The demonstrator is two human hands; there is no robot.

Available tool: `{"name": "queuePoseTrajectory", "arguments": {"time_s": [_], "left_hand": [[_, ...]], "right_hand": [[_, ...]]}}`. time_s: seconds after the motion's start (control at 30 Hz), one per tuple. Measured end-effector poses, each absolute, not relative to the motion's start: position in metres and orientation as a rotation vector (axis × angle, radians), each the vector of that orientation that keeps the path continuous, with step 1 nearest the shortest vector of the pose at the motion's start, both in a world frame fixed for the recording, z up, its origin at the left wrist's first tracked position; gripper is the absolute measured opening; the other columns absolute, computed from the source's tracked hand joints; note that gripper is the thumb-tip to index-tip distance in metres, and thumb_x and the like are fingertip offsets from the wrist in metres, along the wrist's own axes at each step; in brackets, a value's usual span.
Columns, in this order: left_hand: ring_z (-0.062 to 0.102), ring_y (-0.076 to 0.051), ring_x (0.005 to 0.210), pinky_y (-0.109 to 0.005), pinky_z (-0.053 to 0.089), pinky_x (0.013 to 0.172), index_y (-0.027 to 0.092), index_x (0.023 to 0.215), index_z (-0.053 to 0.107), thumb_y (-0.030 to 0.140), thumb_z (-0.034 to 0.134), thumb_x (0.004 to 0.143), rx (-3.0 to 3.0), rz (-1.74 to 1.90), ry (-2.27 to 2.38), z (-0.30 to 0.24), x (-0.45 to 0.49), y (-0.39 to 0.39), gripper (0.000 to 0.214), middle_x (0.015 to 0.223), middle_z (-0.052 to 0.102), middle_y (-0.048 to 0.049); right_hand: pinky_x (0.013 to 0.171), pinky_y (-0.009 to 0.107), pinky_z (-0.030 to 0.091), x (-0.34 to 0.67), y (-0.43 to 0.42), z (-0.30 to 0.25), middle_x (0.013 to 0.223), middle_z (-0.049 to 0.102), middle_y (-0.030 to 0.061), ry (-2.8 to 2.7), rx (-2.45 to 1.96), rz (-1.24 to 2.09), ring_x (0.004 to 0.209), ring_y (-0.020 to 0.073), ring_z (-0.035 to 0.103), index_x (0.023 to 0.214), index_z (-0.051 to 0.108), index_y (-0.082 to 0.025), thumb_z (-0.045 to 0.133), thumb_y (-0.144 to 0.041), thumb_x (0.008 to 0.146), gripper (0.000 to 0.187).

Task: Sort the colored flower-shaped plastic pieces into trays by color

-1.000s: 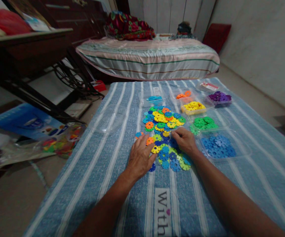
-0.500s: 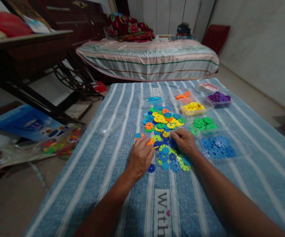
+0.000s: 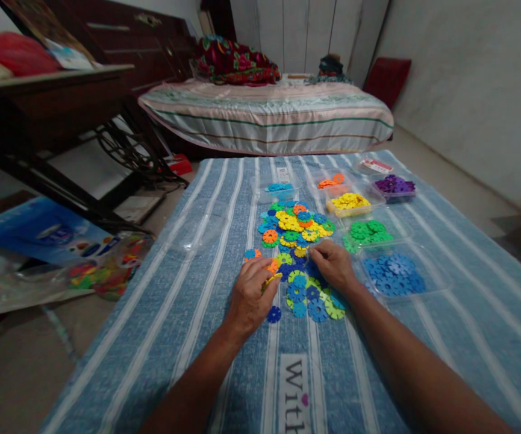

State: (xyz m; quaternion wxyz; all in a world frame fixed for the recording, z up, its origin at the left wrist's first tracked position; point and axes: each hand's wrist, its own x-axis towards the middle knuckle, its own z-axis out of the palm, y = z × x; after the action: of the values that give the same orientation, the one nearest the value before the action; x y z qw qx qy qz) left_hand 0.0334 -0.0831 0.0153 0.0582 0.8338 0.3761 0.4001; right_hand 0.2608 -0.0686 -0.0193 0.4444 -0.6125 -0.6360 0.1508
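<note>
A mixed pile of notched plastic discs [image 3: 290, 222] in yellow, green, orange and blue lies on the striped cloth. My left hand [image 3: 250, 296] is at the pile's left side, with a yellow disc [image 3: 273, 279] pinched between thumb and fingers. Just below it a dark blue disc [image 3: 273, 314] lies apart on the cloth. At the pile's right side my right hand [image 3: 333, 263] is closed with its fingertips together over the discs. Whatever it grips is hidden. Lime and blue discs [image 3: 317, 308] spread between my two forearms.
Clear tubs hold blue discs [image 3: 396, 272], green discs [image 3: 371, 231], yellow discs [image 3: 349, 203], purple discs [image 3: 394, 185], orange discs [image 3: 331, 181] and light blue discs [image 3: 279, 188]. A clear lid [image 3: 197, 226] lies at left. A bed [image 3: 267, 120] stands beyond the table.
The yellow disc in my left hand has turned from edge-on and tipped down toward the palm. My right hand stays closed at the pile. The camera view has shifted slightly.
</note>
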Motion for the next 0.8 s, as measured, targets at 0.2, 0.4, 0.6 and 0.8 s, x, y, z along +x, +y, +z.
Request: {"name": "queuePoseTrajectory", "arguments": {"time_s": [0.2, 0.4, 0.6, 0.8], "left_hand": [[0.061, -0.022, 0.107, -0.043, 0.05, 0.097, 0.018, 0.082, 0.062, 0.015, 0.058, 0.086, 2.534, 1.236, 1.13, 0.014, 0.034, -0.085, 0.007, 0.105, 0.07, -0.0089], [0.061, -0.022, 0.11, -0.046, 0.05, 0.098, 0.018, 0.085, 0.063, 0.013, 0.057, 0.086, 2.542, 1.212, 1.142, 0.01, 0.034, -0.087, 0.008, 0.109, 0.069, -0.0097], [0.061, -0.022, 0.11, -0.045, 0.051, 0.098, 0.017, 0.087, 0.063, 0.012, 0.055, 0.086, 2.541, 1.226, 1.14, 0.012, 0.034, -0.088, 0.01, 0.109, 0.068, -0.0107], [0.061, -0.022, 0.109, -0.043, 0.052, 0.096, 0.017, 0.091, 0.064, 0.012, 0.053, 0.087, 2.539, 1.228, 1.115, 0.011, 0.033, -0.09, 0.013, 0.108, 0.069, -0.0109]], "right_hand": [[0.059, 0.026, 0.036, 0.26, -0.069, -0.019, 0.065, 0.059, 0.0017, -1.72, -1.511, 0.225, 0.062, 0.0145, 0.053, 0.065, 0.063, -0.02, 0.051, -0.03, 0.089, 0.028], [0.067, 0.031, 0.037, 0.246, -0.078, -0.012, 0.067, 0.059, 0.0056, -1.969, -1.344, -0.219, 0.069, 0.0178, 0.051, 0.066, 0.061, -0.019, 0.048, -0.023, 0.093, 0.031], [0.073, 0.033, 0.043, 0.226, -0.094, 0.0, 0.076, 0.06, 0.007, -2.105, -1.101, -0.171, 0.079, 0.0197, 0.055, 0.082, 0.064, -0.019, 0.051, -0.025, 0.094, 0.019], [0.069, 0.032, 0.043, 0.216, -0.099, 0.002, 0.074, 0.059, 0.0066, -2.196, -0.979, -0.137, 0.075, 0.0188, 0.053, 0.084, 0.062, -0.017, 0.046, -0.02, 0.094, 0.019]]}}
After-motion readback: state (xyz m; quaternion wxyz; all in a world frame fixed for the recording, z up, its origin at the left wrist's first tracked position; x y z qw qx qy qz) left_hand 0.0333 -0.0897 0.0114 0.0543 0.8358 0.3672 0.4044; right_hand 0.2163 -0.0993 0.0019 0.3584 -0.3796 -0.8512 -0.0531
